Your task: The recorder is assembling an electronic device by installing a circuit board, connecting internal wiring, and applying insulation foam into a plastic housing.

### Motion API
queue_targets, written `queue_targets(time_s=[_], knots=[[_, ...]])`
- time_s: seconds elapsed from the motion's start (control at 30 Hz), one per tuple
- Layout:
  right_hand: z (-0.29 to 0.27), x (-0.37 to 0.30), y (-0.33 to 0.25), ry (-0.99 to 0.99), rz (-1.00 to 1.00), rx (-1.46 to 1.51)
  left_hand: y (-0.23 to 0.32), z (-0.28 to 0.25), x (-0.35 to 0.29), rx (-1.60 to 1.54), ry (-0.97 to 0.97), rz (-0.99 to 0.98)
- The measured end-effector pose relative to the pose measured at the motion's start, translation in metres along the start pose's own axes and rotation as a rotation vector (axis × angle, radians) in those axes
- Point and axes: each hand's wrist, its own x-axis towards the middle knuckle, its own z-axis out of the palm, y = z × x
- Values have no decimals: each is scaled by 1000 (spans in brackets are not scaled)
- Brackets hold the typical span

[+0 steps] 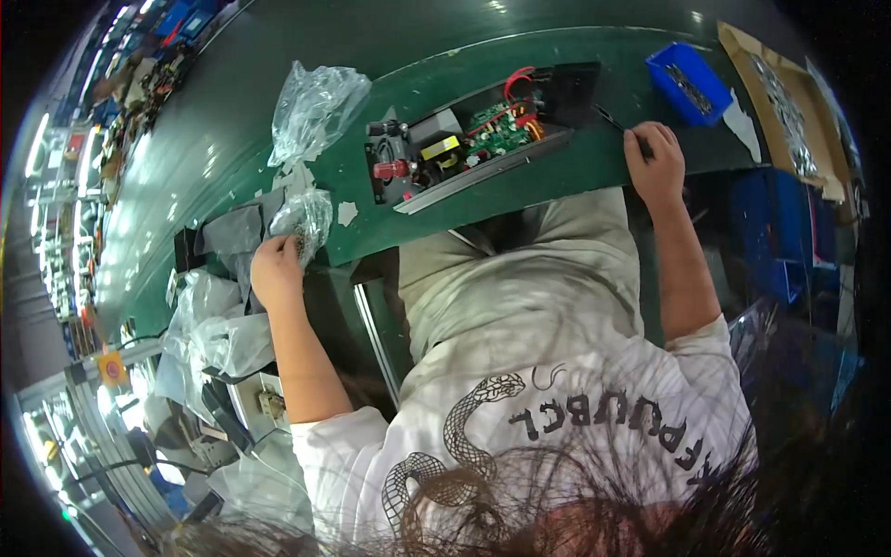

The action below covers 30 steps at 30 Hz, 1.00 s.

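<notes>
My left hand (277,270) is at a small clear plastic bag (316,215) with small dark parts in it. Its fingertips are pinched together against the bag's near side; whatever lies between them is hidden. My right hand (657,160) is closed round a pair of slim black tweezers (608,118), whose tip points left, toward an open electronic unit. This unit has a black metal housing (483,174), a green circuit board (499,133), red wires (517,82) and a red terminal (391,170) at its left end. Neither hand touches the unit.
A blue bin (689,84) of small metal parts stands at the far right, beside a cardboard tray (826,139) of parts. A larger clear bag (320,102) lies on the green bench (357,232). Grey foam pieces (243,227) and plastic wrapping (218,320) crowd the left.
</notes>
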Motion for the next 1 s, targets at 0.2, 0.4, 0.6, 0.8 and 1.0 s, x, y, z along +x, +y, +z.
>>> queue_targets(time_s=[0.2, 0.4, 0.6, 0.8, 1.0], knots=[[-7, -8, -32, 88, -21, 199, 26, -6, -44, -778, 130, -193], [33, -41, -161, -337, -430, 417, 145, 8, -116, -1609, -602, -543], [47, -45, -186, -417, -443, 406, 158, 24, -114, -1612, -810, -564], [53, -47, -189, -356, -449, 382, 153, 36, -119, -1663, -835, -623], [68, -42, -182, -395, -406, 325, 158, 40, -113, -1558, -734, -680]])
